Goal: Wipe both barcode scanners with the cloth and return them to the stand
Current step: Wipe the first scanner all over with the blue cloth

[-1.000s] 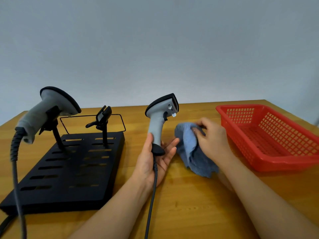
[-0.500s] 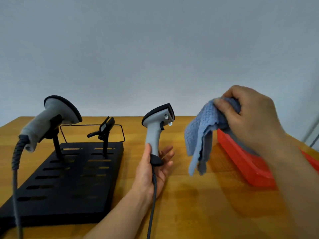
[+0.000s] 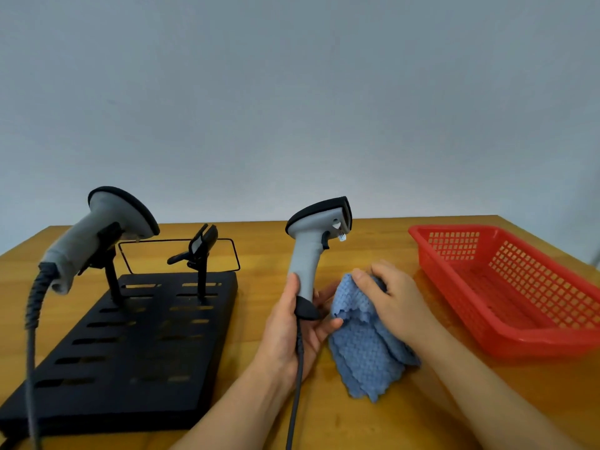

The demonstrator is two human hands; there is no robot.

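The left hand [image 3: 292, 332] is holding one grey barcode scanner [image 3: 316, 248] upright by the base of its handle, thumb along the near side and fingers curling round the far side, so this grip is clamped on the scanner. Its cable [image 3: 297, 384] is hanging down past the wrist. The right hand [image 3: 394, 300] is gripping the blue cloth [image 3: 367, 349] just beside the handle, fingers bunching the fabric; the cloth seems to be brushing the left fingertips, though the fold is hiding the contact. The second scanner [image 3: 100, 235] is sitting in the left cradle of the black stand [image 3: 130, 352], head tilting up. The right cradle [image 3: 199, 251] is standing bare. A red basket [image 3: 519, 297] is resting on the wooden worktop [image 3: 373, 427] to the right.
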